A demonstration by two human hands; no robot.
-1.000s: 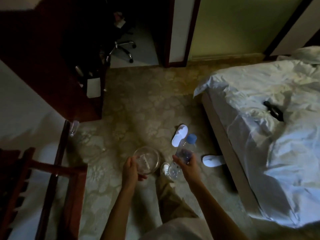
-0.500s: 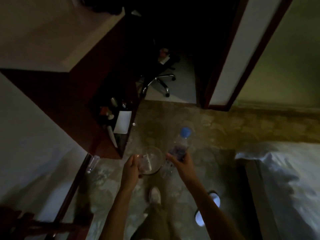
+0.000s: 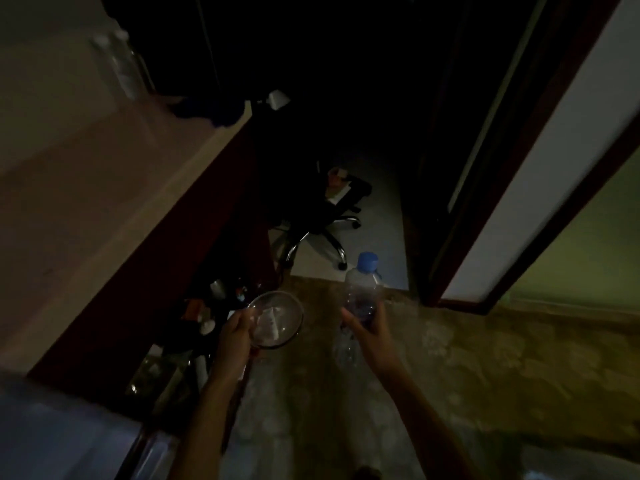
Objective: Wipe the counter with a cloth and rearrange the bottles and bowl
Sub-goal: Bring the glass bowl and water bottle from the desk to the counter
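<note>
dim floor (image 3: 450, 368) below bowl (image 3: 275, 320) in left fingers (image 3: 239, 322).

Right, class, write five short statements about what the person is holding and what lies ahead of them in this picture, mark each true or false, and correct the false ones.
1. The left hand holds a clear glass bowl. True.
2. The right hand holds a plastic bottle with a red cap. False: the cap is blue.
3. The bottle is lying on the floor. False: it is held off the floor, cap end pointing up and away from the person.
4. A wheeled office chair stands in the dark area beyond the hands. True.
5. The bowl rests on the light counter at the left. False: it is carried in the air, lower than and beside the counter.
</note>
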